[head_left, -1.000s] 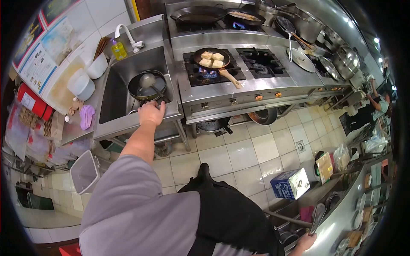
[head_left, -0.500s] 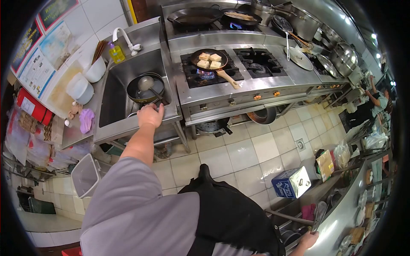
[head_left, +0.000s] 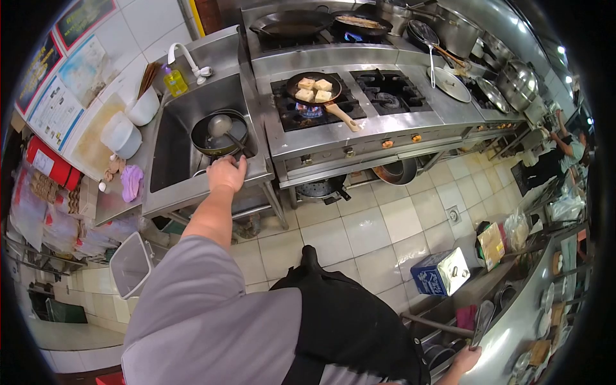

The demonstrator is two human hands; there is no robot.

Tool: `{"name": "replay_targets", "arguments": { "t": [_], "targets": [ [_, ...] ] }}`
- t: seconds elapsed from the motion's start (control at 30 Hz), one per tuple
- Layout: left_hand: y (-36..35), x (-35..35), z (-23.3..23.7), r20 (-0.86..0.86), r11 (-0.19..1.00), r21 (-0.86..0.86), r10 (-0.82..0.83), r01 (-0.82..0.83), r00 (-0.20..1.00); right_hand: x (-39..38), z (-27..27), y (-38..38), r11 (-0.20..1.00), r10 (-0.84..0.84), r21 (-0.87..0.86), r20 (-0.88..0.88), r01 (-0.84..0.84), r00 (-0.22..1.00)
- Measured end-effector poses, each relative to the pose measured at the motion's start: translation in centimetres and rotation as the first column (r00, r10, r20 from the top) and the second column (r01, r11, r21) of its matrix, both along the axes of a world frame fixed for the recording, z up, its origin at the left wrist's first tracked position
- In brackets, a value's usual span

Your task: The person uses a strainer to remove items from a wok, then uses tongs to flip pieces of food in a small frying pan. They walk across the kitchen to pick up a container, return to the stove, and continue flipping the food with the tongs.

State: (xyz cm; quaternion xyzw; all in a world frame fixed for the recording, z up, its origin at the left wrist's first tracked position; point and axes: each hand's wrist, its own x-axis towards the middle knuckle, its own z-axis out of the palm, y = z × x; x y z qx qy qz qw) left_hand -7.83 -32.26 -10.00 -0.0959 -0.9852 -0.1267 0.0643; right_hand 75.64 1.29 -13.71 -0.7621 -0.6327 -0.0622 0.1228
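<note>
My left hand (head_left: 227,173) rests at the front edge of the steel sink (head_left: 168,144), its fingers curled over the rim beside a dark pan (head_left: 204,136) with a ladle (head_left: 219,125) in it. What those fingers hold, if anything, is hidden. At the lower right, my right hand (head_left: 466,359) is closed on the handle of a metal spatula (head_left: 482,321), whose blade points up. On the lit front burner a frying pan (head_left: 294,85) holds several pale browned blocks (head_left: 323,85).
The steel stove (head_left: 385,135) stands ahead, with a wok (head_left: 289,25) and another pan (head_left: 359,24) behind. A blue tin (head_left: 439,273) stands on the tiled floor. A grey bin (head_left: 130,266) is at the left. A person (head_left: 568,151) is far right.
The view has shifted very slightly. Both hands stay in about the same places, and the pans and food have not visibly moved.
</note>
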Motion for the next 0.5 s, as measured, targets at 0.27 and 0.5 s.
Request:
{"name": "replay_targets", "arguments": {
  "t": [0.27,0.5],
  "targets": [
    [0.0,-0.3,-0.2,-0.012,1.0,0.002,-0.004,0.004,1.0,-1.2,0.6,-0.4,1.0,-0.01,0.024,-0.005,0.01,1.0],
    [0.0,-0.2,-0.4,-0.052,1.0,-0.002,-0.012,0.012,0.999,-1.1,0.7,-0.4,1.0,-0.012,0.008,0.0,0.012,1.0]
  ]
}}
